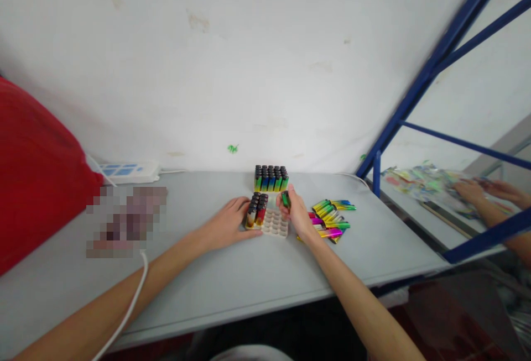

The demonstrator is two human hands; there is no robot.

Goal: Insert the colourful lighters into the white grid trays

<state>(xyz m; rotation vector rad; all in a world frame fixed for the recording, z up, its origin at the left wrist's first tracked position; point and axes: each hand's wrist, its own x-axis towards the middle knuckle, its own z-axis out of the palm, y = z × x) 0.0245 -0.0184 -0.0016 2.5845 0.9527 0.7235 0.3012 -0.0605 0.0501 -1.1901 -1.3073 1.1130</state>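
Observation:
A pale tray (275,227) with round slots lies on the grey table. Several black-topped lighters (257,209), some red and some whitish, stand in its left part. My left hand (230,221) rests at the tray's left side, fingers apart around that edge. Above the tray's right part, my right hand (295,209) grips a green lighter (285,199). Behind the tray stands a block of upright lighters (271,178) in green, blue and yellow with black tops. Shiny loose lighters (331,218) in yellow, green and pink lie in a pile right of my right hand.
At the left are a red cloth (37,173), a white power strip (131,172), a blurred-out object (133,220) and a white cable (139,289). A blue metal frame (415,95) rises at the right. Beyond it, another person's hands (473,191) are over colourful packets (427,181).

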